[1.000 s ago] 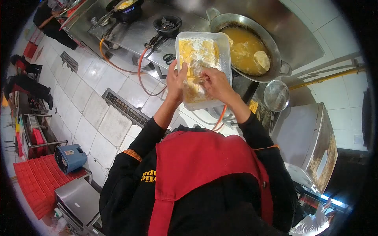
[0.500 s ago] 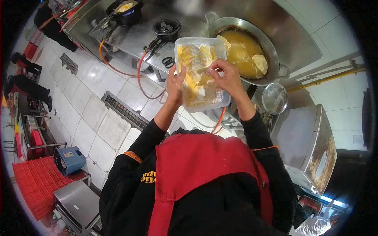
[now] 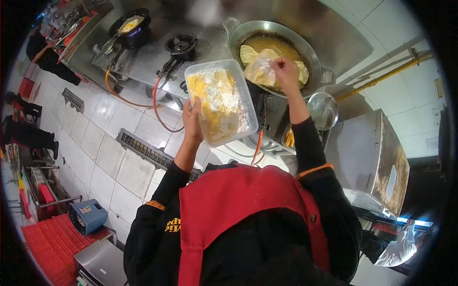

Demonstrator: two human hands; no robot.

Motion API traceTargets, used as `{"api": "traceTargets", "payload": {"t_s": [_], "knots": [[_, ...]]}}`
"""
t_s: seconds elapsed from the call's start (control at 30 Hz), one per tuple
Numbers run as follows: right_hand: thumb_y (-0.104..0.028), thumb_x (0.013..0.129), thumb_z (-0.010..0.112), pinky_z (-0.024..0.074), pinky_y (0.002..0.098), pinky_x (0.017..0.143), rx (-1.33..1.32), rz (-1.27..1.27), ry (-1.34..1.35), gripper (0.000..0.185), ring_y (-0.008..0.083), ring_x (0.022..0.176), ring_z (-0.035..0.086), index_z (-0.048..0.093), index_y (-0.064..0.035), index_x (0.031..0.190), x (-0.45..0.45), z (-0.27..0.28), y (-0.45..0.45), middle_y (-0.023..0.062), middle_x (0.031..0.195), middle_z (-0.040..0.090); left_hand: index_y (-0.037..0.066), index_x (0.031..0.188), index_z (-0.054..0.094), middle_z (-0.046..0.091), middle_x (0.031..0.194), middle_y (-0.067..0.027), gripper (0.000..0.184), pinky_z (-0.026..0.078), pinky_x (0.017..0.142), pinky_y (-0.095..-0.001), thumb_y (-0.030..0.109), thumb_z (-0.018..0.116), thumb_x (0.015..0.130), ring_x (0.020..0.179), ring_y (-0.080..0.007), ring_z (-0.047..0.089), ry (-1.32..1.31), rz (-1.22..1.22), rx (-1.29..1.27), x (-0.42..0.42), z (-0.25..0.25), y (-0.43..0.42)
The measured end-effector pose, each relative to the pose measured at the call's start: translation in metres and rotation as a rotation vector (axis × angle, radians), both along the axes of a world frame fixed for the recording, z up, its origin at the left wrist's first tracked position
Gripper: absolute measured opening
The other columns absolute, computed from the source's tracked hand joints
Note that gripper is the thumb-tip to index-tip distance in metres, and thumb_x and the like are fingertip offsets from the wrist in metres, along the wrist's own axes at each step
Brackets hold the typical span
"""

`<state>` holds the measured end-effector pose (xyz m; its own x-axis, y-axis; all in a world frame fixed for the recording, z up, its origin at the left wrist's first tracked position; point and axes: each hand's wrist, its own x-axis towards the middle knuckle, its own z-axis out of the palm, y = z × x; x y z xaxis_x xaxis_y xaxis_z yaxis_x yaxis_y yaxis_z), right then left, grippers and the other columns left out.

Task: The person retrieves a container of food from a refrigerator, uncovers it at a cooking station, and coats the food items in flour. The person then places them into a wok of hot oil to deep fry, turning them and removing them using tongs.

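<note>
My left hand [image 3: 192, 121] grips a clear plastic container [image 3: 250, 107] by its near-left side, thumb over the rim. Inside lie flat yellow dough sheets [image 3: 217, 97] dusted with white flour. Over the near edge of a large wok [image 3: 234, 45], my right hand [image 3: 287, 76] pinches a floured dough sheet [image 3: 260, 70] that hangs down to the left. Brownish oil [image 3: 281, 46] fills the wok. Pale dough pieces float in it, one at the left [image 3: 248, 55] and another at the right [image 3: 303, 72], partly behind my hand.
A bare gas burner [image 3: 181, 46] is left of the wok, and a black pan [image 3: 142, 19] with egg-like food sits over a flame farther left. A round strainer [image 3: 323, 110] lies right of my forearm. Orange hoses [image 3: 258, 147] hang below the counter. Other people [image 3: 50, 59] stand far left.
My right hand has moved from inside the container up and right to the wok, carrying a dough sheet. The container has shifted slightly left in view, still in my left hand.
</note>
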<state>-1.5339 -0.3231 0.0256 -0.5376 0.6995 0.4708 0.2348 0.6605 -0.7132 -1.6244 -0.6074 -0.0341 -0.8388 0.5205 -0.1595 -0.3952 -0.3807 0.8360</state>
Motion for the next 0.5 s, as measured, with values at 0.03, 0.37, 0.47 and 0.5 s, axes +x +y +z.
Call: {"api": "traceTargets", "payload": {"t_s": [0.03,0.37,0.47,0.5], "knots": [[-0.023,0.070,0.070,0.0467,0.0323,0.057,0.001,-0.001,0.001,0.020,0.0221,0.058,0.060,0.064,-0.0042,0.074,0.003,-0.009,0.019,0.0098,0.067,0.063,-0.002,0.119,0.043,0.055,0.104,-0.0101,0.051,0.045,0.078,-0.0296,0.035,0.057,0.086,0.091,-0.0169,0.054,0.001,-0.001,0.001,0.001,0.000,-0.001],[-0.030,0.070,0.064,0.0485,0.0377,0.069,0.194,-0.398,-0.748,0.025,0.0292,0.076,0.063,0.067,-0.0058,0.073,0.016,-0.093,0.145,0.0127,0.075,0.065,-0.001,0.122,0.039,0.051,0.110,-0.0124,0.059,0.044,0.081,-0.0321,0.039,0.058,0.084,0.097,-0.0199,0.052,0.005,0.025,-0.029,0.004,-0.001,-0.008],[-0.032,0.074,0.062,0.0495,0.0377,0.070,0.265,-0.371,-0.706,0.027,0.0289,0.078,0.064,0.067,-0.0054,0.078,0.016,-0.079,0.140,0.0120,0.078,0.066,-0.001,0.123,0.039,0.051,0.110,-0.0125,0.059,0.045,0.081,-0.0321,0.040,0.058,0.084,0.097,-0.0200,0.052,0.006,0.034,-0.029,0.005,0.001,-0.007],[-0.033,0.074,0.063,0.0497,0.0364,0.067,0.233,-0.351,-0.606,0.029,0.0273,0.074,0.064,0.067,-0.0055,0.079,0.012,-0.064,0.125,0.0113,0.076,0.066,-0.001,0.123,0.039,0.051,0.109,-0.0124,0.059,0.045,0.080,-0.0320,0.040,0.058,0.084,0.096,-0.0198,0.052,0.001,0.044,-0.035,0.006,0.002,-0.007]]}}
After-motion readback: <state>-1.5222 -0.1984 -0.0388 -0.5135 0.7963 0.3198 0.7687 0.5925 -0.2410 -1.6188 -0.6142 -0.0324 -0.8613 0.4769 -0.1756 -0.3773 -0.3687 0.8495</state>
